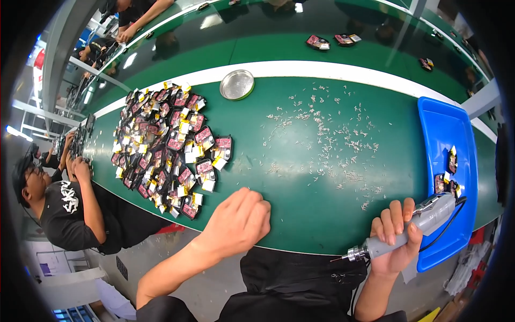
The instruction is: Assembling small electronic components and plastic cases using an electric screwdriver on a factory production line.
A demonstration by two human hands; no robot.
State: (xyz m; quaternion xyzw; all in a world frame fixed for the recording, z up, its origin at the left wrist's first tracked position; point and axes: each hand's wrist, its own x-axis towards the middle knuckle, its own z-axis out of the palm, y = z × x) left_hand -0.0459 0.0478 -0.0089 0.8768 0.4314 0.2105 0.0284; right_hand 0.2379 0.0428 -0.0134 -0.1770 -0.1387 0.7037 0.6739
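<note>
My left hand (240, 219) is closed in a fist above the near edge of the green table (300, 214); whatever its fingers may hold is hidden. In my right hand (396, 217) is a grey electric screwdriver (437, 211), its thin bit pointing left past the table's edge. To the left of my fist lies a big heap of small black cases (161, 145) with reddish circuit boards and white-and-yellow parts. Many tiny pale pieces (322, 134), perhaps screws, are scattered across the table's middle.
A blue tray (453, 115) at the right holds several of the cases. Near the white far rail sits a round metal tin (237, 85). Beyond it, a dark belt (268, 27) carries a few cases. A co-worker (75, 209) sits at the left. A black cord hangs from the screwdriver.
</note>
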